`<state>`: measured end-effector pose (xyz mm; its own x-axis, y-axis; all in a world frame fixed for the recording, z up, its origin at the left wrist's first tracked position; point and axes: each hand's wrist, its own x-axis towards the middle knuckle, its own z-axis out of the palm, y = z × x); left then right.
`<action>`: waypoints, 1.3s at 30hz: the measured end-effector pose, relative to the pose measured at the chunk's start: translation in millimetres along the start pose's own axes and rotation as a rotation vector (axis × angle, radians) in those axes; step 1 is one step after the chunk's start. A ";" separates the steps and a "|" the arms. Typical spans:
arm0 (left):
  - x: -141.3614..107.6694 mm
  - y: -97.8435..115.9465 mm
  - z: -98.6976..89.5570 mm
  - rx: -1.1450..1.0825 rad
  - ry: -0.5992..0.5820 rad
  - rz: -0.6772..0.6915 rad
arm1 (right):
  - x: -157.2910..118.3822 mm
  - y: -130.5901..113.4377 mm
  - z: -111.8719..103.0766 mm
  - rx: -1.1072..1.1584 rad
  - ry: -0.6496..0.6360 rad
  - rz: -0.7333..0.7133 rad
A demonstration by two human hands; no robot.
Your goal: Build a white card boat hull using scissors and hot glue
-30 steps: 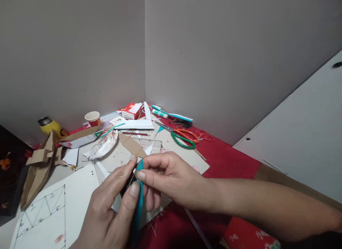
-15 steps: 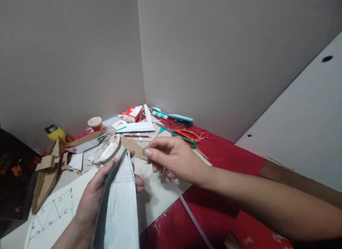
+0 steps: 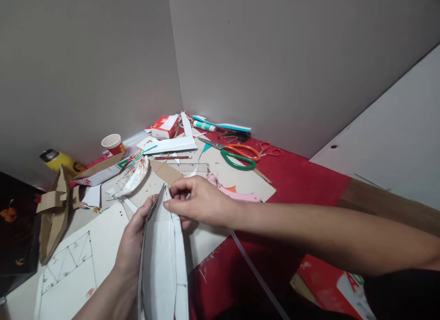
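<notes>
A long, folded white cardboard piece (image 3: pixel 161 260) with raised sides stands at the lower middle, its narrow end pointing away from me. My left hand (image 3: pixel 132 240) grips its left side near that end, with fingers wrapped behind it. My right hand (image 3: pixel 202 201) pinches the right edge of the same piece close to the tip, thumb on the inner face. Just beyond the tip lies a brown cardboard strip (image 3: pixel 168 172). A pink tool (image 3: pixel 240 195) lies partly behind my right hand.
Green-and-orange-handled scissors (image 3: pixel 239 157) lie beyond my right hand. A paper cup (image 3: pixel 113 144), a yellow bottle (image 3: pixel 62 162) and a red box (image 3: pixel 165 126) stand along the wall. A brown cardboard boat shape (image 3: pixel 55 219) and a drawing sheet (image 3: pixel 79 265) are at left.
My right hand has moved left and closed on the cardboard's edge near the tip. The white piece has turned, showing more of its inside. The view has tilted down slightly.
</notes>
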<state>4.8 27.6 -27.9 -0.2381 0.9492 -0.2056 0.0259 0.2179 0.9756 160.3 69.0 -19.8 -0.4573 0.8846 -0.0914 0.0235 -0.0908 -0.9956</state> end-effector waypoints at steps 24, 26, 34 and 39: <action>18.6 -11.8 2.1 0.381 -0.163 0.234 | 27.0 27.0 -8.0 -0.465 0.119 -0.056; 22.2 -15.8 0.3 0.415 -0.165 0.205 | 30.1 30.4 -7.2 -0.465 0.084 -0.053; 26.0 -28.0 3.4 0.372 -0.067 0.151 | 37.1 48.9 -6.8 -0.326 0.024 0.040; 25.8 -30.9 7.3 0.379 -0.002 0.106 | 38.1 58.7 -6.5 -0.241 0.066 0.034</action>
<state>4.9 47.0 -63.9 -0.2128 0.9714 -0.1053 0.4073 0.1861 0.8941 150.1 100.3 -81.8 -0.3936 0.9116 -0.1184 0.2528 -0.0165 -0.9674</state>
